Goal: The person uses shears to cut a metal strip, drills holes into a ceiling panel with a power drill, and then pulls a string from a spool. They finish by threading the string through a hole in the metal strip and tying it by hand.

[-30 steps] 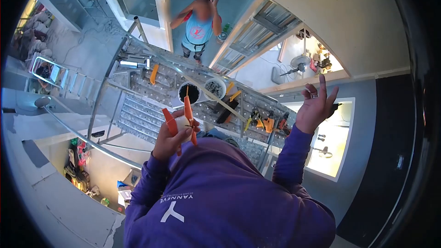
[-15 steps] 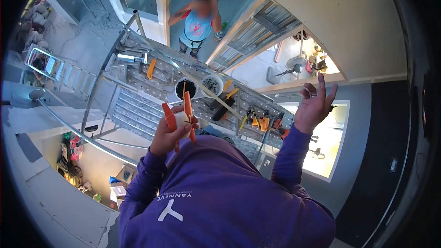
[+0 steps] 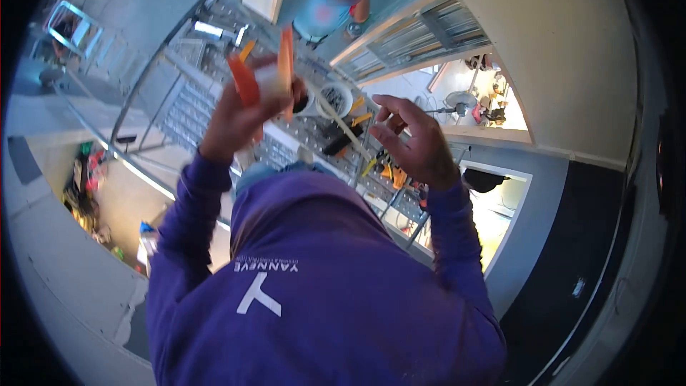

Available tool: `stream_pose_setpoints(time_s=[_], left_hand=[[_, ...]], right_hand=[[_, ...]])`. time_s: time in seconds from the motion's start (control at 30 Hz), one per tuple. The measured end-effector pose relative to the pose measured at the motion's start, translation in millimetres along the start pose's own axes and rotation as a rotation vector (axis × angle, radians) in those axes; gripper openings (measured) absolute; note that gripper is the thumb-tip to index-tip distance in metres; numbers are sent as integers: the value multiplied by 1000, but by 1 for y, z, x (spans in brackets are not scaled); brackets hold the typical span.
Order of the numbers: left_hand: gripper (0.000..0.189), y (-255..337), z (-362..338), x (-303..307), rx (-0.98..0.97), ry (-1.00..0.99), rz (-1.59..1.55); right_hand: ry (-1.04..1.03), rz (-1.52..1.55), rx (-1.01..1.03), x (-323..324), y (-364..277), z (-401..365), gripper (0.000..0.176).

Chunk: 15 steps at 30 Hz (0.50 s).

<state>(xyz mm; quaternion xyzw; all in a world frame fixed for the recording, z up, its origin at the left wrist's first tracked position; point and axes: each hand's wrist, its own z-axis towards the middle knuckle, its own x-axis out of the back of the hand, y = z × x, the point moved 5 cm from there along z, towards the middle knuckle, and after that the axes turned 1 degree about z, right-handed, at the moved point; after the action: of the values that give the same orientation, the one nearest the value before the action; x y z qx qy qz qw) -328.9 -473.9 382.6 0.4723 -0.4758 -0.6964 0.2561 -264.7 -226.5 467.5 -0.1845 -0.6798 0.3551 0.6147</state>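
My left hand [image 3: 239, 118], raised in front of my chest, is wrapped round an orange reel [image 3: 245, 81] with white line-like material wound between its two orange sides. Motion blurs the reel a little. My right hand [image 3: 418, 139] is up on the other side, fingers bent, with a gap between thumb and forefinger; nothing shows in it. Beyond the hands lies a perforated metal scaffold platform [image 3: 296, 131]. On it stand a white bucket [image 3: 348, 94] with grey contents and a dark-filled bucket [image 3: 303, 106], partly hidden by my left hand.
Orange and yellow tools [image 3: 393, 174] lie on the platform's right part. A curved scaffold rail [image 3: 157, 39] runs along its left. A person [image 3: 321, 18] stands beyond the platform. A stepladder [image 3: 89, 36] is at far left, a fan [image 3: 459, 100] at right.
Both hands have risen in view, the left with the reel. My right hand has moved left, its outstretched fingers now bent. The view has shifted, and the person beyond appears higher in it.
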Motion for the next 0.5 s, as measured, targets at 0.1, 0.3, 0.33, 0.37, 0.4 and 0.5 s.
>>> stream_pose_setpoints(time_s=[0.1,0.3,0.33,0.37,0.4,0.5], left_hand=[[54,39,20,12,-207,13,118],[55,37,-1,-4,-121,-97,70],[54,31,-9,-7,-91,-109,58],[54,28,-15,-8,-81,-111,26],[54,26,-21,-10,-69,-110,-8],[53,14,-38,-5,12,-56,-83]], right_hand=[[-249,-335,289,0,-79,9,42],[185,-382,211,71,-176,30,41],[174,-427,179,77,-181,35,37],[76,-475,186,73,-180,35,34],[-68,-483,239,63,-177,34,30],[-280,-203,522,31,-160,22,24]])
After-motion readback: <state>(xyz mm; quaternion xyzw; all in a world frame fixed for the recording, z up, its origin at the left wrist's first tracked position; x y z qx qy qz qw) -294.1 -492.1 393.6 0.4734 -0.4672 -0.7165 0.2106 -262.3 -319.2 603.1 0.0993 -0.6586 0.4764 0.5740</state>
